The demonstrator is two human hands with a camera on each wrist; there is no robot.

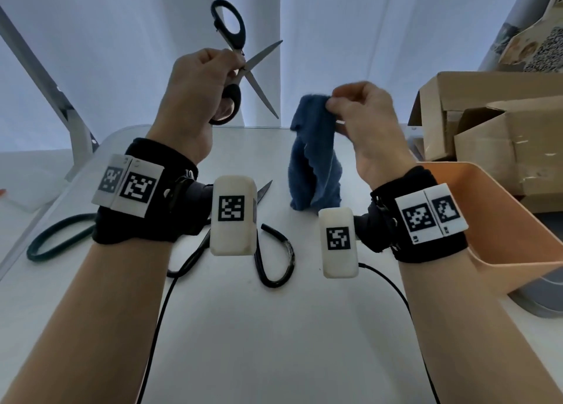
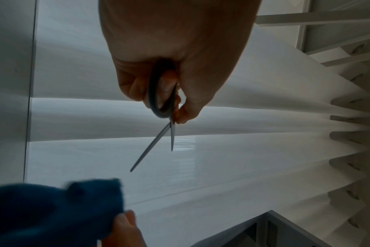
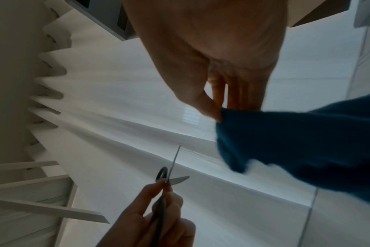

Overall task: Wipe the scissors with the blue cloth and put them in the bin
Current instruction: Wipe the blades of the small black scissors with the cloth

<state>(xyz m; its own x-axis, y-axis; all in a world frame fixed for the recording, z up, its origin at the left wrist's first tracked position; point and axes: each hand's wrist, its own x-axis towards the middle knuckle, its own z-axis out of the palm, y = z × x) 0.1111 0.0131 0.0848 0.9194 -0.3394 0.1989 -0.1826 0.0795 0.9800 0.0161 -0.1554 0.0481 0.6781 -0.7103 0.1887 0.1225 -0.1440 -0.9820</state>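
Observation:
My left hand holds black-handled scissors raised above the white table, gripping them at the pivot and lower handle loop. Their blades are spread apart. In the left wrist view the scissors point away from my palm. My right hand pinches the top of the blue cloth, which hangs down with its lower end near the table. The cloth sits to the right of the scissors, apart from them. The orange bin stands at the right, beside my right wrist.
Another pair of scissors lies on the table under my wrists, partly hidden. A dark green cord loops at the left. Cardboard boxes stand at the back right behind the bin. White curtains hang behind the table.

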